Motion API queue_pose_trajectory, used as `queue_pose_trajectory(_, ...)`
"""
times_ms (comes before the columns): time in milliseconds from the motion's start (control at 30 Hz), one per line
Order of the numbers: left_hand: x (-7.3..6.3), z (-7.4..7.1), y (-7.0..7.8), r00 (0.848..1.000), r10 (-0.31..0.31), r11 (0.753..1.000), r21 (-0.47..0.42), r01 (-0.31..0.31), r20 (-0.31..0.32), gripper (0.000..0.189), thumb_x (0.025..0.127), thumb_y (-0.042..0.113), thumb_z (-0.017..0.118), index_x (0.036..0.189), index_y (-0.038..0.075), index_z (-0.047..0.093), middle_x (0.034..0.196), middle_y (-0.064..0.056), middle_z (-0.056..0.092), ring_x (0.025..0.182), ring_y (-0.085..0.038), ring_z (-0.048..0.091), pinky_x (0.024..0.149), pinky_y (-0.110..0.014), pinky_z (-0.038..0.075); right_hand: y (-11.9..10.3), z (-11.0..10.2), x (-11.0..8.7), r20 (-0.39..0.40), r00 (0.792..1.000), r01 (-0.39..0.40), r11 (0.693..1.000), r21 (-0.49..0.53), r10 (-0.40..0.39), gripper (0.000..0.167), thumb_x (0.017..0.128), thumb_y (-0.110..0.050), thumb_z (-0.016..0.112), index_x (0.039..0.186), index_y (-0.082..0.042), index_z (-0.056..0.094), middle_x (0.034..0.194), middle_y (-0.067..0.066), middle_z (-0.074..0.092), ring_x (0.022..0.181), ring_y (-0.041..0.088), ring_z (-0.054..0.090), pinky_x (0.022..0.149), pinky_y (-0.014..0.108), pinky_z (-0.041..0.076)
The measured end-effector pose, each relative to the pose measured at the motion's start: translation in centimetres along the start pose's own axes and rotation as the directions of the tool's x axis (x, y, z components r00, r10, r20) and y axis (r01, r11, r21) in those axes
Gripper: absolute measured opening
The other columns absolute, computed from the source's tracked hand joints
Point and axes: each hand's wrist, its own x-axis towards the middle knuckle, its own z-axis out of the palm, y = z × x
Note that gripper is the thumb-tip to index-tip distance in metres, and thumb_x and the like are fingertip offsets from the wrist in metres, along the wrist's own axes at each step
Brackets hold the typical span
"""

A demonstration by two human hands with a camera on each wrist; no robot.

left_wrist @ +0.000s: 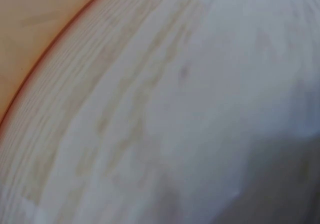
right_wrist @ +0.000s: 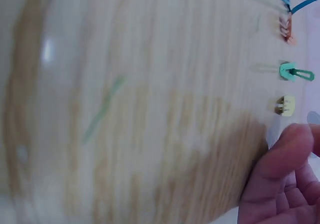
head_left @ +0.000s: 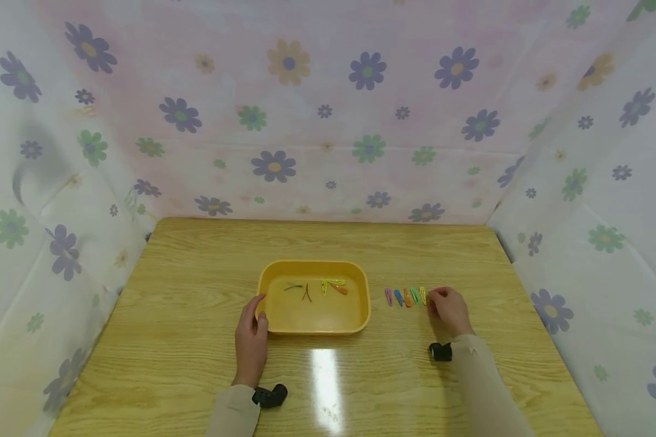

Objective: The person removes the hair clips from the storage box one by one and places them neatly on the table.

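Five slim clips (head_left: 407, 297) lie in a short, tidy row right of centre in the frame: pink, blue, orange, green and yellow from left to right, each a narrow teardrop. Just past the yellow one, the right hand (head_left: 451, 311) rests with thumb and finger drawn close together; whether a clip sits between them cannot be told.

Left of the row, at the centre, is a smooth yellow tray (head_left: 316, 317) with rounded corners and a thin raised rim. Several more clips lie spread across its upper half: yellow, orange, dark green and a reddish one splayed like a narrow V. At the tray's left side, the left hand (head_left: 251, 343) touches the rim, thumb and finger parted with a gap between.

Both stand on a glossy, wood-grained tabletop (head_left: 186, 285), with a white glare at lower centre. Behind hangs creased pale cloth (head_left: 328, 73) printed with purple, green and orange daisies.

The right wrist view adds what the head view hides: low along the right edge, the blue clip's arms stand apart, and bare wood separates the yellow clip from the thumb. The left wrist view is blurred, showing the tray's orange-tinted curved edge at upper left beside streaky grain.
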Motion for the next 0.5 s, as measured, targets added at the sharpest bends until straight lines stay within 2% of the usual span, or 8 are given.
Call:
queue_pose_trajectory(67,0.0,0.0,0.0,1.0,-0.006,1.0,0.0,0.006,0.0,0.034,0.094,0.015,0.042,0.126,0.023,0.049,0.131,0.01,0.042,0.121,-0.009,0.036,0.092,-0.036,0.035,0.1,-0.1,0.0,-0.011,1.0,-0.004,0.999,0.037,0.004,0.036,0.093,-0.026,0.044,0.112,0.002,0.052,0.089,0.012,0.058,0.071,0.015,0.054,0.06,0.027,0.046)
queue_pose_trajectory(133,-0.1,-0.1,0.9,1.0,-0.006,1.0,0.012,0.005,0.002,0.034,0.094,0.013,0.041,0.127,0.02,0.049,0.131,0.006,0.043,0.121,-0.012,0.037,0.092,-0.037,0.036,0.3,-0.2,-0.1,-0.026,1.0,-0.009,0.996,0.084,0.011,0.035,0.093,-0.025,0.044,0.112,0.003,0.052,0.086,0.01,0.057,0.069,0.013,0.052,0.059,0.027,0.045)
queue_pose_trajectory(200,-0.2,-0.1,0.9,1.0,-0.003,1.0,0.012,0.003,0.001,0.034,0.094,0.014,0.041,0.127,0.019,0.049,0.13,0.007,0.043,0.121,-0.011,0.037,0.092,-0.037,0.036,0.4,-0.2,-0.2,-0.032,0.999,-0.014,0.989,0.148,0.019,0.035,0.093,-0.025,0.044,0.113,0.004,0.051,0.083,0.009,0.056,0.066,0.012,0.05,0.057,0.026,0.044)
queue_pose_trajectory(300,-0.2,-0.1,0.9,1.0,0.004,1.0,0.019,-0.004,0.001,0.034,0.094,0.018,0.04,0.127,0.023,0.049,0.13,0.01,0.042,0.12,-0.01,0.037,0.092,-0.037,0.036,0.1,-0.3,-0.5,-0.039,0.999,-0.017,0.98,0.197,0.025,0.036,0.093,-0.026,0.045,0.113,0.004,0.05,0.08,0.008,0.053,0.063,0.011,0.048,0.055,0.026,0.043)
queue_pose_trajectory(367,0.0,0.0,-0.1,1.0,0.007,1.0,0.011,-0.007,-0.003,0.034,0.094,0.021,0.04,0.127,0.025,0.049,0.13,0.014,0.041,0.121,-0.007,0.036,0.092,-0.036,0.036,-0.4,-0.2,-0.8,-0.036,0.999,-0.008,0.974,0.226,0.017,0.037,0.093,-0.027,0.045,0.114,0.003,0.05,0.082,0.009,0.053,0.063,0.011,0.048,0.056,0.026,0.043)
queue_pose_trajectory(500,0.0,0.0,0.0,1.0,0.001,1.0,0.013,-0.001,-0.005,0.035,0.094,0.019,0.041,0.127,0.026,0.049,0.13,0.014,0.041,0.121,-0.007,0.036,0.093,-0.036,0.035,-1.7,0.1,-1.4,-0.023,0.999,0.045,0.965,0.258,-0.04,0.039,0.094,-0.027,0.044,0.117,0.004,0.05,0.087,0.013,0.054,0.063,0.012,0.05,0.056,0.028,0.044)
